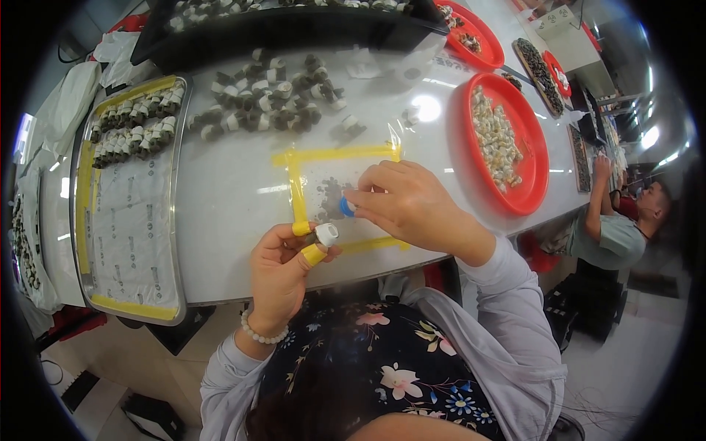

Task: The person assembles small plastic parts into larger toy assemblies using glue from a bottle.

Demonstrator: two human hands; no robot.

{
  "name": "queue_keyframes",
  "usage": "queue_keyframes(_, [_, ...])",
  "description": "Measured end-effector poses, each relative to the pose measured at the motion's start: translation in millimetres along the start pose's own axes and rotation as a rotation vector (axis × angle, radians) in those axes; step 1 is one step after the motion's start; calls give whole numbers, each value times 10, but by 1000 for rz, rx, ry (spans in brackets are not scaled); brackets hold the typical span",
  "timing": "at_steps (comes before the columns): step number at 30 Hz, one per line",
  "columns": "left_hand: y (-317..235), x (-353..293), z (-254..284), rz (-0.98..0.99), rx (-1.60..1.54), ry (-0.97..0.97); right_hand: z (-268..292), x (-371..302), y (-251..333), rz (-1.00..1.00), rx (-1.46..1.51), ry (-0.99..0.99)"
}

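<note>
Between the yellow-wrapped thumb and finger of my left hand (283, 268) is a small dark piece with a white cap (326, 234). Just right of it, my right hand (412, 206) pinches a small blue round thing (346, 206), partly covered by the fingers. The blue thing is at the edge of grey smudges (331, 197) on the white table. A square of yellow tape (296, 180) frames that spot. Beyond the tape lies a loose cluster of similar dark and white pieces (265, 99); a single piece (351, 126) sits nearer.
A metal tray (179, 220) at left holds rows of the pieces on a printed white sheet. A black bin (294, 37) stands at the back. On the right, a red tray (539, 165) carries many small pale pieces. Farther right, another person (614, 228) sits at the table.
</note>
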State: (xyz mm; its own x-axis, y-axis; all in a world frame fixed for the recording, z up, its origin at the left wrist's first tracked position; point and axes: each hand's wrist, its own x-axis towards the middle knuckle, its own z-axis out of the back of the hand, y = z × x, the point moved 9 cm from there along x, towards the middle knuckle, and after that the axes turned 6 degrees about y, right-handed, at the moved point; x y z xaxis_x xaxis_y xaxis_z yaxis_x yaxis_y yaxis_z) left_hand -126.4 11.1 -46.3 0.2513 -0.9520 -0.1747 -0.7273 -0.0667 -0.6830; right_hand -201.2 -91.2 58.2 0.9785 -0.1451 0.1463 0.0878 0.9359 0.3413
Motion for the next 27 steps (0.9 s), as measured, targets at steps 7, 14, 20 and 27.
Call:
queue_keyframes(7, [-13, 14, -39, -38, 48, 38, -4, -7, -12, -16, 1, 19])
queue_keyframes(14, [-1, 23, -35, -52, 49, 47, 46, -38, -130, -210, 506, -23])
queue_keyframes(20, [3, 12, -35, -59, 34, 56, -74, -63, -98, -219, 818, -14])
queue_keyframes(27, [29, 6, -23, -47, 32, 65, -154, -78, -79, -182, 815, -23])
